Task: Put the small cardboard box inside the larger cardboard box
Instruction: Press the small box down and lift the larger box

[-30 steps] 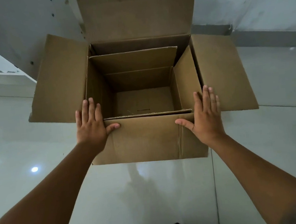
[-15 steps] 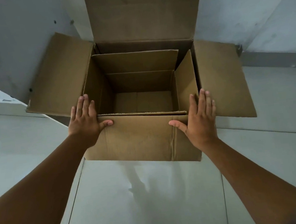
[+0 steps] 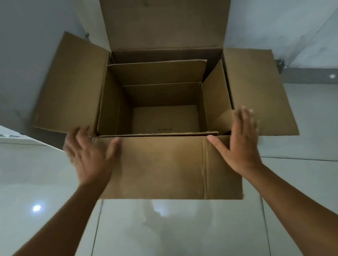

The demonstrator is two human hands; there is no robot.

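The larger cardboard box (image 3: 161, 166) stands open on the floor with its flaps spread out and its far flap upright against the wall. The small cardboard box (image 3: 163, 118) sits inside it, open and empty, pushed toward the left side, with its own flaps standing up. My left hand (image 3: 87, 155) lies flat at the larger box's near left corner, fingers spread and blurred. My right hand (image 3: 238, 141) rests flat at the near right corner, fingers together, thumb out on the front flap. Neither hand holds anything.
A glossy pale tiled floor (image 3: 176, 241) surrounds the box. A grey wall (image 3: 11, 61) rises right behind and to the left of it. A darker baseboard (image 3: 314, 75) runs along the right.
Both hands have stayed at the larger box's near corners and slid slightly outward. The camera has shifted, so the box looks closer and turned a little.
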